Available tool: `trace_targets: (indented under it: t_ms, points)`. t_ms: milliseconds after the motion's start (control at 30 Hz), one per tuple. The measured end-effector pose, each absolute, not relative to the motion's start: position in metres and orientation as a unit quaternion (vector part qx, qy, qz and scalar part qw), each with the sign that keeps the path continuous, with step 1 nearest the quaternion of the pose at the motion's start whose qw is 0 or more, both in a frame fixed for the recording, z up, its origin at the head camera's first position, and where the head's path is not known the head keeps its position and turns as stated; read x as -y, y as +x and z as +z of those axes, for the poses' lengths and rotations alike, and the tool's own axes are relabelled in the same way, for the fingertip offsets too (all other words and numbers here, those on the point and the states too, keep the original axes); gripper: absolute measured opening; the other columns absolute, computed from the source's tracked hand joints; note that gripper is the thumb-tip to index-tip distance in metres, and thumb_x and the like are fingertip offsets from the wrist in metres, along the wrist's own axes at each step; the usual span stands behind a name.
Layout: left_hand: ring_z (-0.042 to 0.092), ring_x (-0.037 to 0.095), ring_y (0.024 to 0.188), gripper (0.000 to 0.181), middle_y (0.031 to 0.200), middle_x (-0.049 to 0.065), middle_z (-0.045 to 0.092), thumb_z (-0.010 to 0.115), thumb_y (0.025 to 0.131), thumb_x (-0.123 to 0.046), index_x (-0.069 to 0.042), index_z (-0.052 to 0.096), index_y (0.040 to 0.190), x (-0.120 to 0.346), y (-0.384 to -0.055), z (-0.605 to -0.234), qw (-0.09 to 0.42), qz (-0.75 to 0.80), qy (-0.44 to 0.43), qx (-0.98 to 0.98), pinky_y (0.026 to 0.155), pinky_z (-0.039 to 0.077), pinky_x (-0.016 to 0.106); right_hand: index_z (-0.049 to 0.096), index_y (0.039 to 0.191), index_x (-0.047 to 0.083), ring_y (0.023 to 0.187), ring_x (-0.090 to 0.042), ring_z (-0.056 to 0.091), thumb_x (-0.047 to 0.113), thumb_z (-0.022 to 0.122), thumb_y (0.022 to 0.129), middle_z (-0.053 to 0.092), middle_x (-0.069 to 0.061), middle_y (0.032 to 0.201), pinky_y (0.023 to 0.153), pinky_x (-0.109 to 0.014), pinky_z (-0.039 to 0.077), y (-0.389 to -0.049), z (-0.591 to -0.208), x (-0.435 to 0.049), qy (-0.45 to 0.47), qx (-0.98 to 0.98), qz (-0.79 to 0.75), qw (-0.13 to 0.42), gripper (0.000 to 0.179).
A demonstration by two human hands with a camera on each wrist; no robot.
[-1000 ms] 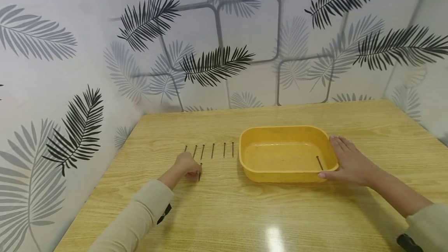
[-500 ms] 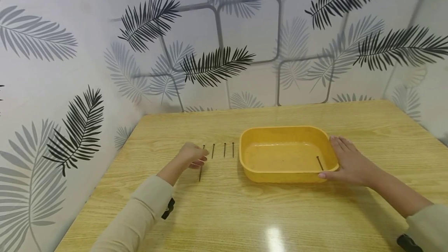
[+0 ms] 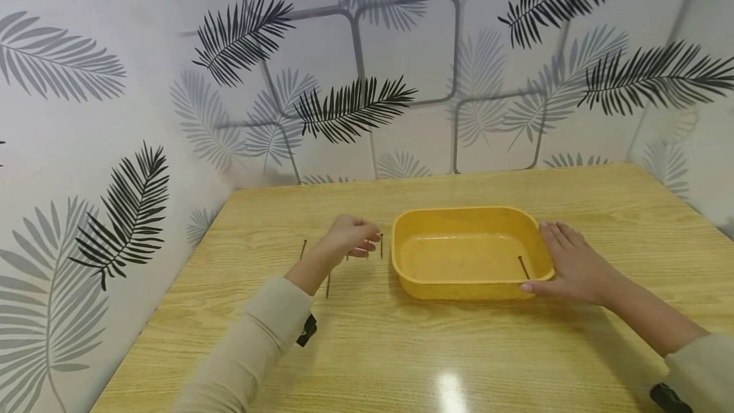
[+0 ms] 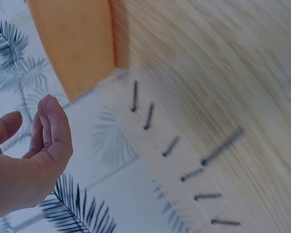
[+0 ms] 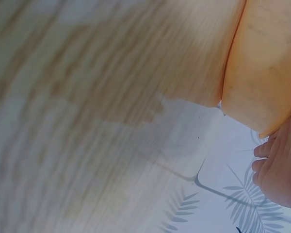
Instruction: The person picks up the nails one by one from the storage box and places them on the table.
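Note:
My left hand (image 3: 350, 238) hovers over the row of dark nails (image 4: 169, 145), fingers loosely bent, holding nothing. In the left wrist view its thumb stands apart from the fingers (image 4: 58, 126). Several nails lie side by side on the table, partly hidden by this hand in the head view. A single nail (image 3: 328, 285) lies nearer the front, out of line with them. My right hand (image 3: 579, 266) holds the right front corner of a yellow plastic basin (image 3: 459, 290), thumb at the front rim and fingers along the right end. Inside, one nail (image 3: 523, 266) leans near that corner.
The wood-grain table (image 3: 401, 349) meets a wall (image 3: 413, 139) with leaf-patterned covering at its back. The same covering runs along the left side. Light reflects off the tabletop near its front.
My left hand has moved right along the nail row, from its left end to near the basin, uncovering the leftmost nail again. My right hand and the basin have stayed put.

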State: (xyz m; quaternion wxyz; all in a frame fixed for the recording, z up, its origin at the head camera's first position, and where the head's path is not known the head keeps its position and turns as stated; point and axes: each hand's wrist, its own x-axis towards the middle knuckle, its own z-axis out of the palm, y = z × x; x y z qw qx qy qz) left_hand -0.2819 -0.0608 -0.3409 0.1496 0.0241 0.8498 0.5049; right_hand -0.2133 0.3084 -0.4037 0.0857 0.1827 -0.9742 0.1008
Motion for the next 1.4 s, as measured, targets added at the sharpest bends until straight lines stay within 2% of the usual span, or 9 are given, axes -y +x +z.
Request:
trace_targets:
  t_ms: [133, 333, 600, 767, 967, 1400]
  points:
    - [0.066, 0.025, 0.092, 0.033, 0.111, 0.017, 0.065, 0.055, 0.093, -0.022, 0.001, 0.059, 0.116, 0.038, -0.282, -0.338, 0.16, 0.522, 0.049, -0.837, 0.074, 0.058, 0.027, 0.018, 0.139, -0.017, 0.131, -0.054, 0.021, 0.059, 0.065, 0.074, 0.022, -0.039, 0.143, 0.109, -0.064, 0.016, -0.213, -0.403, -0.309, 0.18, 0.975, 0.098, 0.085, 0.111]
    - [0.063, 0.033, 0.102, 0.033, 0.112, 0.018, 0.065, 0.055, 0.093, -0.022, 0.003, 0.059, 0.116, 0.003, -0.281, -0.338, 0.185, 0.54, 0.094, -0.816, 0.08, 0.057, 0.033, 0.018, 0.14, -0.016, 0.131, -0.054, 0.02, 0.059, 0.065, 0.074, 0.022, -0.038, 0.143, 0.108, -0.065, 0.016, -0.214, -0.402, -0.309, 0.177, 0.976, 0.099, 0.082, 0.11]
    - [0.065, 0.03, 0.099, 0.032, 0.108, 0.017, 0.067, 0.057, 0.092, -0.019, 0.003, 0.061, 0.115, -0.041, -0.271, -0.342, 0.201, 0.553, 0.094, -0.803, 0.082, 0.057, 0.033, 0.018, 0.14, -0.015, 0.133, -0.053, 0.018, 0.06, 0.065, 0.074, 0.021, -0.038, 0.144, 0.11, -0.064, 0.014, -0.214, -0.401, -0.307, 0.179, 0.976, 0.097, 0.083, 0.11]
    - [0.066, 0.03, 0.096, 0.031, 0.103, 0.017, 0.069, 0.06, 0.09, -0.017, 0.005, 0.062, 0.112, -0.064, -0.27, -0.349, 0.204, 0.562, 0.073, -0.798, 0.079, 0.057, 0.033, 0.02, 0.139, -0.015, 0.132, -0.053, 0.018, 0.06, 0.065, 0.074, 0.022, -0.038, 0.143, 0.11, -0.063, 0.014, -0.215, -0.399, -0.305, 0.177, 0.976, 0.094, 0.085, 0.11]
    - [0.067, 0.032, 0.093, 0.031, 0.097, 0.018, 0.069, 0.062, 0.088, -0.014, 0.007, 0.062, 0.111, -0.087, -0.269, -0.359, 0.2, 0.58, 0.041, -0.788, 0.081, 0.057, 0.038, 0.021, 0.139, -0.016, 0.133, -0.052, 0.018, 0.061, 0.064, 0.074, 0.022, -0.038, 0.143, 0.111, -0.062, 0.013, -0.216, -0.398, -0.304, 0.174, 0.977, 0.09, 0.084, 0.11]
    - [0.068, 0.032, 0.087, 0.031, 0.092, 0.021, 0.07, 0.065, 0.085, -0.009, 0.01, 0.06, 0.109, -0.121, -0.266, -0.369, 0.195, 0.603, -0.039, -0.772, 0.081, 0.056, 0.041, 0.021, 0.138, -0.017, 0.132, -0.053, 0.019, 0.061, 0.064, 0.074, 0.023, -0.038, 0.143, 0.112, -0.061, 0.013, -0.216, -0.399, -0.304, 0.176, 0.977, 0.085, 0.086, 0.11]
